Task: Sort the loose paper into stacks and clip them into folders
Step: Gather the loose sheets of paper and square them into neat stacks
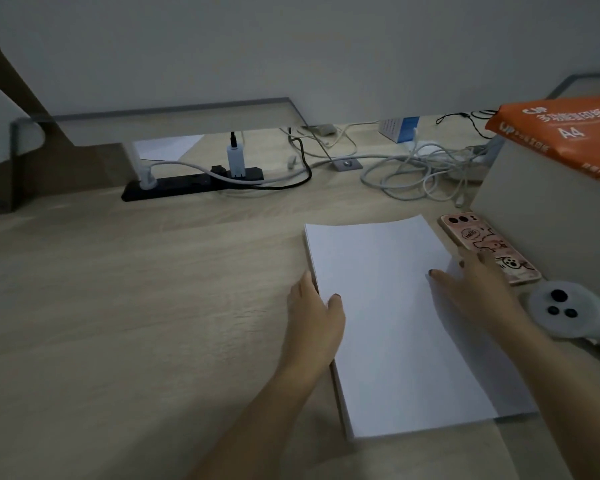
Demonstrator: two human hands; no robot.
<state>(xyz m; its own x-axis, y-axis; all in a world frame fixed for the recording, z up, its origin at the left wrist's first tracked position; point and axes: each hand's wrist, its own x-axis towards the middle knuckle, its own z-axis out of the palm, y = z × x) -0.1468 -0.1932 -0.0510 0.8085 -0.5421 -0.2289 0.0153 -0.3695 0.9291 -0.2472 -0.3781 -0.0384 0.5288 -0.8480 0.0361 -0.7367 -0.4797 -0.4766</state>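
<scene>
- Head cam: wood counter [118, 306] fills most of frame, wall behind.
- Stack [388, 334] of blank white sheets lies flat on counter, right of centre, long side running away from the person. Top sheet looks lifted a bit at right edge.
- Orange A4 pack [561, 133] sits up on a pale box [534, 188] far right. Cables [413, 174] and black strip [187, 183] at back, well apart from stack.
- L hand [314, 313] against stack's left edge, fingers [307, 280] approx straight along the side, thumb on top: open, pressing, not gripping.
- R hand [475, 289] spread over right edge, thumb on top sheet, fingers relaxed. Can't tell if tips are under the sheet.
- Phone [478, 233] just beside stack's right edge, controller [565, 313] near it.
- Step, prob.: squaring the stack or starting to split it. No folders or clips in view.
- Next: pinch off a batch at right edge w/o fanning the rest, set it on bare counter to the left. L hand to hold the rest down.
</scene>
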